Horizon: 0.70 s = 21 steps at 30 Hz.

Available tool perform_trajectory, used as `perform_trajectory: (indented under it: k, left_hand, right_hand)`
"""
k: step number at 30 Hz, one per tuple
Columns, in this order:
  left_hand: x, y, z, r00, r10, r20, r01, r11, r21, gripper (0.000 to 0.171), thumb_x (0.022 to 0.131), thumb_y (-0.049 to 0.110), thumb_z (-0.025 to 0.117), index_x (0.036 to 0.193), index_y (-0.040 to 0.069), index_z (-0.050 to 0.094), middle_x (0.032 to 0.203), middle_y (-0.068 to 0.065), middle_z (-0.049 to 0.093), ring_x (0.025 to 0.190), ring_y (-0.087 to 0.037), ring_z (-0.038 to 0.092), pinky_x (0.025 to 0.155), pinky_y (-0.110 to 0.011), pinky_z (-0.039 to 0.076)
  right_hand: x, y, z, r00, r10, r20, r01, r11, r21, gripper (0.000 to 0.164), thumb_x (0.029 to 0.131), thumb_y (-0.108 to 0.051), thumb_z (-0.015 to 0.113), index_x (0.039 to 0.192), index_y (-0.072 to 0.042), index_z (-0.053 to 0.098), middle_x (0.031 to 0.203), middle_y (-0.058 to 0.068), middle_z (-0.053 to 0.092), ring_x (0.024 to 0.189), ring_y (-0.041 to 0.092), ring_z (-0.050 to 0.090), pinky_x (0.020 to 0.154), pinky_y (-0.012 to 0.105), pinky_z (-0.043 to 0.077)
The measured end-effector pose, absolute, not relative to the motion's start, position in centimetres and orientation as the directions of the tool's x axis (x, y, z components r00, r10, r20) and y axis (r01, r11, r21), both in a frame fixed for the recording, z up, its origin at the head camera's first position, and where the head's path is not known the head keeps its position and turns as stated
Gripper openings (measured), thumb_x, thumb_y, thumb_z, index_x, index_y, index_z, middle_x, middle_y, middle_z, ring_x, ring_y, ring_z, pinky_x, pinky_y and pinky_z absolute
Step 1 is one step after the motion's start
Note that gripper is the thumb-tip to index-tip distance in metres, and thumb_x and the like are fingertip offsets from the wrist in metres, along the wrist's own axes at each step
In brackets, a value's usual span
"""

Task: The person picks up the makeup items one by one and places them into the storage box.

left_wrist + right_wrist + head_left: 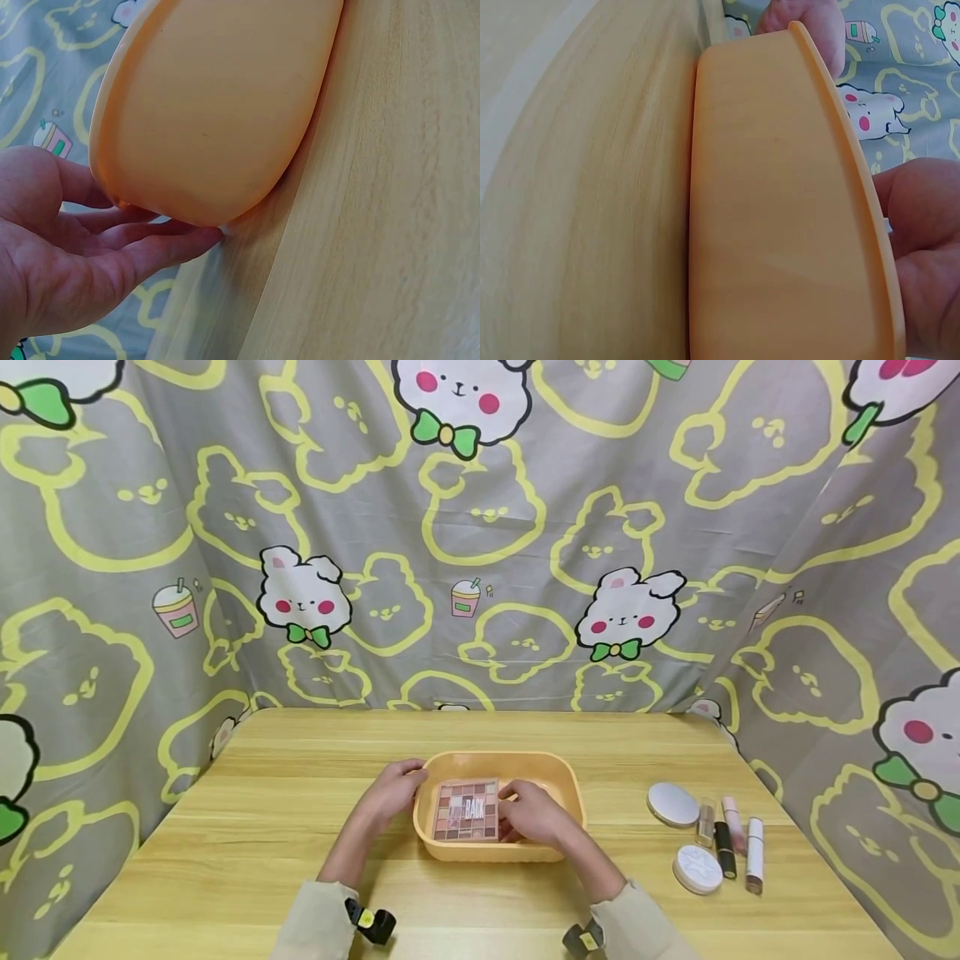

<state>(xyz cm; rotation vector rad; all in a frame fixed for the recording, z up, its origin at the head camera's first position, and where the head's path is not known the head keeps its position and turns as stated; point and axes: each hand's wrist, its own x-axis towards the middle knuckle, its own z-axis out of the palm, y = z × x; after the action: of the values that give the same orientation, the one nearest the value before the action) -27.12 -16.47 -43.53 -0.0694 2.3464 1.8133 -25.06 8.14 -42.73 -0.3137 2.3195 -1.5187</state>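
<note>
Left hand (392, 793), fingers loosely extended, touches left end of orange plastic basin (498, 852); right hand (536, 814) grips right edge of eyeshadow palette (465, 812) inside.

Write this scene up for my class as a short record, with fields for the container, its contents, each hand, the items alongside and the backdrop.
Container: orange tub on table
Contents: palette
Left hand: touches tub's left end
Right hand: inside tub, at palette's right edge; grip unclear
Right of tub: silver case, white case, four tubes
Backdrop: grey curtain, rabbit print
</note>
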Motion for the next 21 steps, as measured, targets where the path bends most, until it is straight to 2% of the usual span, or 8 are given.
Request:
perform_trajectory:
  k: [8, 21]
  left_hand:
    - [-27.11, -16.50, -43.47, -0.983, 0.083, -0.162, -0.135, 0.263, 0.955, 0.041, 0.106, 0.014, 0.043, 0.141, -0.007, 0.052, 0.130, -0.028, 0.062, 0.116, -0.035, 0.064, 0.089, -0.043, 0.059]
    - [-27.06, -16.46, -43.38, -0.983, 0.079, -0.166, -0.140, 0.264, 0.954, 0.041, 0.106, 0.014, 0.043, 0.141, -0.007, 0.051, 0.131, -0.028, 0.061, 0.116, -0.035, 0.064, 0.089, -0.042, 0.059]
  right_hand:
    - [-25.01, 8.24, -42.80, -0.911, -0.371, -0.180, 0.015, 0.407, -0.913, 0.032, 0.100, -0.007, 0.049, 0.123, 0.015, 0.053, 0.089, 0.018, 0.069, 0.070, 0.025, 0.070, 0.064, 0.037, 0.061]
    - [-24.91, 8.28, -42.46, -0.913, -0.367, -0.178, -0.013, 0.462, -0.887, 0.033, 0.099, -0.008, 0.051, 0.123, 0.015, 0.055, 0.090, 0.017, 0.069, 0.071, 0.024, 0.071, 0.065, 0.036, 0.061]
